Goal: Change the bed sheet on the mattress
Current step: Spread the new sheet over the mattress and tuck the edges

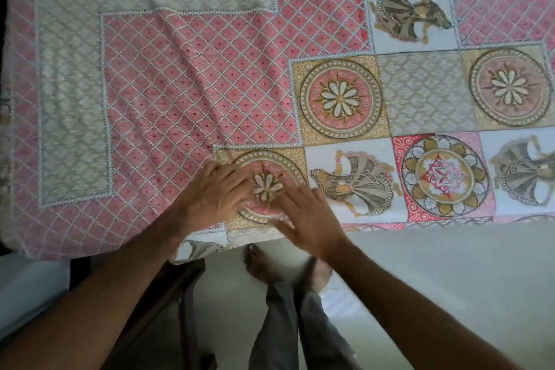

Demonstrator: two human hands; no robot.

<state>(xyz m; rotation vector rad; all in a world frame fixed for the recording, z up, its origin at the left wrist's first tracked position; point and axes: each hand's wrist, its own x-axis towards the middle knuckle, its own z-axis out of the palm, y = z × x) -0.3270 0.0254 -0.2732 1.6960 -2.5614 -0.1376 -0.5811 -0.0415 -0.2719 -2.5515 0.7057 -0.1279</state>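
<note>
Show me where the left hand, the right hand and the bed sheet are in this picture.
left hand (214, 193), head view, on the back of the hand.
right hand (310, 219), head view, on the back of the hand.
bed sheet (186, 84), head view, on its pink lattice part.

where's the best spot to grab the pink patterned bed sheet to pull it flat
Probably the near hem of the pink patterned bed sheet, which hangs over the mattress edge just below the left hand and right hand. Pinch it from the floor side; the loose overhang offers a free fold, the flat top does not.
</note>
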